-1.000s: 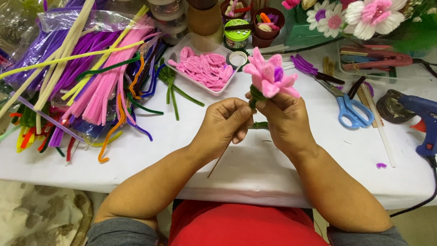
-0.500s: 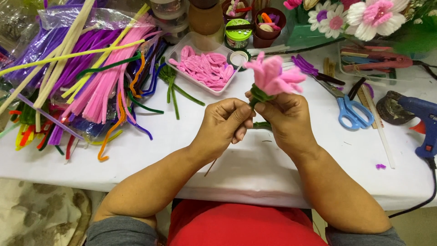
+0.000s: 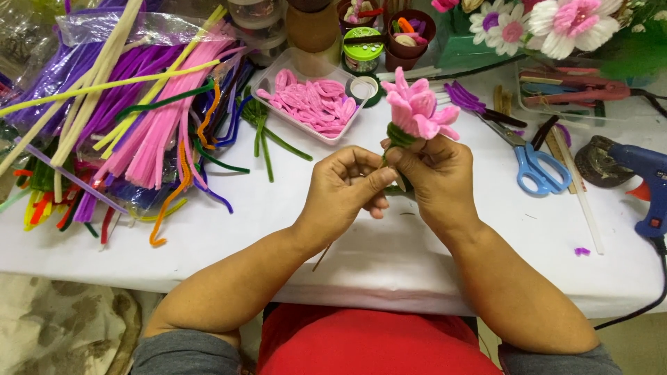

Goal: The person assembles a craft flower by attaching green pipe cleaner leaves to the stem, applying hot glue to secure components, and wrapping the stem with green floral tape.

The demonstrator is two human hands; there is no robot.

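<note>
Pink pipe-cleaner flower (image 3: 419, 109) just above the right hand's (image 3: 439, 175) grip

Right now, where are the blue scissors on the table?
In the head view, the blue scissors lie on the white table, just right of the right hand, with the blue glue gun farther right.

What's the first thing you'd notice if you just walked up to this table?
The fuzzy pink pipe-cleaner flower, held up at the middle of the table by the left hand and right hand. Next, the big heap of coloured pipe cleaners at the left, and the blue-handled scissors at the right.
</note>
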